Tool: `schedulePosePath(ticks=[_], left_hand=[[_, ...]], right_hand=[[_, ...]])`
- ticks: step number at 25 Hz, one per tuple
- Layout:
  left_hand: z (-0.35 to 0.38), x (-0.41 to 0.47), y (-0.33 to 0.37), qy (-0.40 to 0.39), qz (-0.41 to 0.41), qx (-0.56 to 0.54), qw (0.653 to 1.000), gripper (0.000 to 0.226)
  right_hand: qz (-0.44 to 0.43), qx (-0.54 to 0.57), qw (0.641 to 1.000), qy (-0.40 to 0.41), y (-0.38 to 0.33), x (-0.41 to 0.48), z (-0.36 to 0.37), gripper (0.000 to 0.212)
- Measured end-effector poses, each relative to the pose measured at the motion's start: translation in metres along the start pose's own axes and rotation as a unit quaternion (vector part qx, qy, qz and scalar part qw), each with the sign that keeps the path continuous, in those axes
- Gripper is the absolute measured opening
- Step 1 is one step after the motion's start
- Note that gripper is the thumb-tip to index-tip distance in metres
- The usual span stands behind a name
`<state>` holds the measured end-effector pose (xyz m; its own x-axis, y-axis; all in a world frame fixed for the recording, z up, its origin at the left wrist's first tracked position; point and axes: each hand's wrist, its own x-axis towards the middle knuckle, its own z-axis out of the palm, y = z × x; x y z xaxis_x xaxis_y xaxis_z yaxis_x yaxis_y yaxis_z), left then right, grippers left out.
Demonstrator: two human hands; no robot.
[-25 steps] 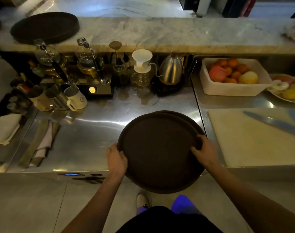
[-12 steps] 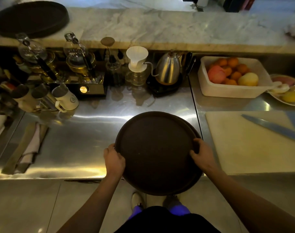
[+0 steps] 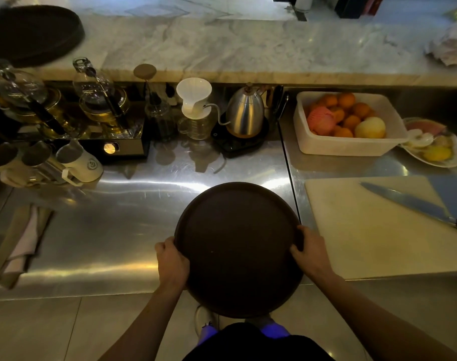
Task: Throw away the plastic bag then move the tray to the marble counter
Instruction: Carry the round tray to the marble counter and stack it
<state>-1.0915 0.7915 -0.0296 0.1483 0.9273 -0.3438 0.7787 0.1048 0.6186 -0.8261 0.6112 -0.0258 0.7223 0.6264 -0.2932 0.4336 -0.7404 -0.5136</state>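
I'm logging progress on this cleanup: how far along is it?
No plastic bag is in view, so that step looks done, though the throwing away isn't shown. In hand: left hand and right hand grip the round tray over the steel counter's front edge. Left: setting it on the marble counter.

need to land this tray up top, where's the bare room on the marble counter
The marble counter is bare across its middle, between the dark round tray at its left end and the crumpled cloth at its right. Below it, the kettle and coffee gear crowd the steel.

Café bar: steel worktop [image 3: 113, 230], siphon brewers [image 3: 97, 100], gooseneck kettle [image 3: 244, 112].
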Motion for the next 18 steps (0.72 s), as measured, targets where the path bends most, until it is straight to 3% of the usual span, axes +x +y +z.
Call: schedulePosePath(ticks=[5, 12, 18], left_hand=[[0.0, 0.0, -0.005, 0.001, 0.012, 0.069, 0.998, 0.044], [0.001, 0.001, -0.012, -0.028, 0.004, 0.057, 0.998, 0.046], [0.006, 0.0, -0.029, -0.085, -0.025, 0.043, 0.995, 0.037]], right_hand=[[-0.005, 0.026, 1.0, -0.006, 0.006, 0.004, 0.003, 0.056], [0.008, 0.06, 0.998, -0.014, 0.001, 0.002, -0.005, 0.05], [0.099, 0.066, 0.988, -0.099, 0.025, 0.008, 0.011, 0.044]])
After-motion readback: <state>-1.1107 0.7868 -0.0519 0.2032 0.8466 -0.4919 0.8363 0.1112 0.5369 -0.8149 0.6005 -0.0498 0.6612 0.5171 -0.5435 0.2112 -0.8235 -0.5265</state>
